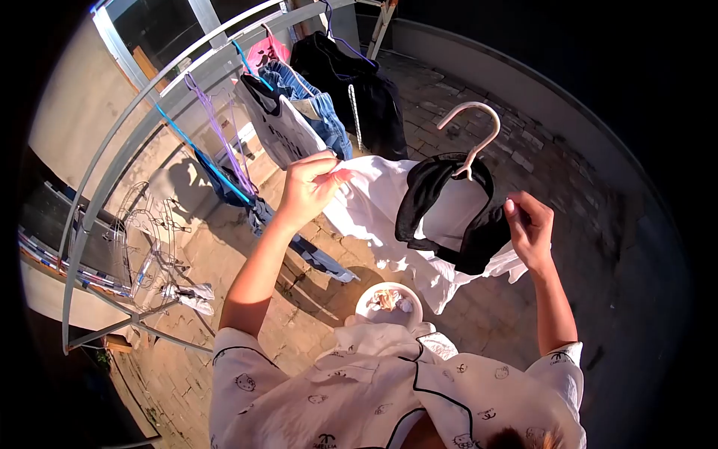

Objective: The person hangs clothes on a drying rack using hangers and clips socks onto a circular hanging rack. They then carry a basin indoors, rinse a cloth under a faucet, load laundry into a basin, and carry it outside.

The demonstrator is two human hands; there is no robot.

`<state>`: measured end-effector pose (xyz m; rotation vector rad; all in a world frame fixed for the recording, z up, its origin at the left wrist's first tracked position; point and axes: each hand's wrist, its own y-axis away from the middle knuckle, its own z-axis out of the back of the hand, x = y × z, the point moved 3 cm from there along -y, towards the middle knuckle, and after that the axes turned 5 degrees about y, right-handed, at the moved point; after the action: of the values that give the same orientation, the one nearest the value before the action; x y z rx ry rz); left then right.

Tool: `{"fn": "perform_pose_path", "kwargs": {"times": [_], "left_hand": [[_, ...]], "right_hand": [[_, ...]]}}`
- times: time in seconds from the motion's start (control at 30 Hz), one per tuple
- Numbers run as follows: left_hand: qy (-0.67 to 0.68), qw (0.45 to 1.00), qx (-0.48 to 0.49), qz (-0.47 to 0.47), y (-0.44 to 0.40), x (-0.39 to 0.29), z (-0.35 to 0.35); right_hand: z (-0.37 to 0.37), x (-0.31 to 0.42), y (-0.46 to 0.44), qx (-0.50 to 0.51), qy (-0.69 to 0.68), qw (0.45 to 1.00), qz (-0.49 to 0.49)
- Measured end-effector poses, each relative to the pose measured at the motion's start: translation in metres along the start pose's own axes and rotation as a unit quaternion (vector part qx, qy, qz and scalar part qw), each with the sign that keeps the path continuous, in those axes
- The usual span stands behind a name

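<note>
In front of me a white shirt with a black collar hangs on a hanger, whose pale hook sticks up above the neck opening. My left hand pinches the shirt at its left shoulder. On the other side, my right hand has its fingers closed on the shirt at the edge of the black collar part. Most of the hanger is hidden inside the cloth. The hook hangs on nothing, and the shirt is held up between both hands.
A metal drying rack curves along the left, with jeans, a black garment, a grey-white top and purple hangers. A wire clip hanger hangs lower left. A white bucket stands below on brick paving.
</note>
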<state>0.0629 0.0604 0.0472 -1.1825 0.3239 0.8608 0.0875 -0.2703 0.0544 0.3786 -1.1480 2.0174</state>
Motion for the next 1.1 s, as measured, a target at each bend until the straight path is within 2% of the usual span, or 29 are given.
{"fn": "perform_pose_path", "kwargs": {"times": [0.03, 0.07, 0.13, 0.2, 0.3, 0.37, 0.4, 0.43, 0.47, 0.5, 0.53, 0.6, 0.7, 0.73, 0.8, 0.87, 0.93, 1.0, 1.03, 1.1], "left_hand": [[-0.019, 0.999, -0.024, -0.018, 0.0, -0.002, 0.015], [-0.057, 0.995, -0.033, 0.08, 0.006, 0.005, 0.03], [-0.308, 0.951, 0.011, -0.014, 0.004, -0.006, 0.036], [-0.342, 0.939, -0.023, -0.039, -0.001, -0.032, 0.017], [-0.217, 0.969, 0.074, -0.094, 0.0, -0.045, -0.028], [-0.052, 0.997, 0.058, 0.008, 0.011, -0.026, -0.042], [0.038, 0.997, 0.044, 0.048, 0.01, -0.022, -0.043], [0.205, 0.971, 0.018, 0.12, 0.007, -0.028, -0.044], [0.191, 0.974, 0.021, 0.12, 0.007, -0.027, -0.042], [0.2, 0.971, 0.019, 0.128, 0.005, -0.029, -0.042], [0.208, 0.968, 0.017, 0.137, 0.003, -0.031, -0.042], [0.208, 0.965, 0.006, 0.16, 0.003, -0.023, -0.042], [0.218, 0.962, 0.019, 0.161, -0.001, -0.03, -0.048], [0.206, 0.965, 0.036, 0.16, -0.002, -0.027, -0.049], [0.197, 0.965, 0.064, 0.161, 0.001, -0.024, -0.047], [0.206, 0.962, 0.078, 0.163, 0.002, -0.023, -0.044], [0.208, 0.954, 0.099, 0.19, 0.006, -0.018, -0.037], [0.228, 0.949, 0.104, 0.19, 0.011, -0.012, -0.036], [0.231, 0.947, 0.095, 0.203, 0.016, -0.006, -0.037], [0.203, 0.96, 0.103, 0.165, 0.018, -0.008, -0.041]], "right_hand": [[0.007, -0.008, 0.0, 0.003, -0.02, 0.999, -0.033], [0.011, -0.015, 0.0, 0.004, -0.039, 0.997, -0.068], [0.008, -0.017, 0.001, 0.018, -0.057, 0.996, -0.072], [-0.003, -0.004, -0.002, 0.038, -0.053, 0.996, -0.064], [-0.018, 0.002, -0.003, 0.06, -0.067, 0.993, -0.077], [-0.022, 0.005, -0.003, 0.054, -0.062, 0.995, -0.047], [-0.023, 0.001, -0.003, 0.067, -0.08, 0.992, -0.074], [-0.021, -0.005, -0.003, 0.077, -0.098, 0.987, -0.103], [-0.019, -0.009, -0.003, 0.087, -0.114, 0.981, -0.134], [-0.014, -0.007, -0.006, 0.049, -0.036, 0.993, -0.104], [-0.011, -0.002, -0.008, -0.038, 0.05, 0.996, -0.057], [-0.009, 0.009, -0.001, -0.112, 0.109, 0.986, -0.06], [-0.035, 0.049, 0.013, -0.052, 0.167, 0.984, 0.031], [-0.047, 0.052, 0.014, -0.035, 0.202, 0.979, -0.014], [-0.058, 0.039, 0.013, -0.065, 0.215, 0.974, -0.035], [-0.048, 0.026, 0.009, -0.083, 0.159, 0.984, 0.0], [-0.026, 0.014, -0.002, -0.135, -0.019, 0.987, -0.081], [0.007, 0.009, -0.018, -0.204, -0.046, 0.971, -0.112], [0.011, 0.003, -0.024, -0.179, -0.056, 0.973, -0.136], [-0.013, 0.02, -0.028, -0.064, 0.012, 0.995, -0.069]]}}
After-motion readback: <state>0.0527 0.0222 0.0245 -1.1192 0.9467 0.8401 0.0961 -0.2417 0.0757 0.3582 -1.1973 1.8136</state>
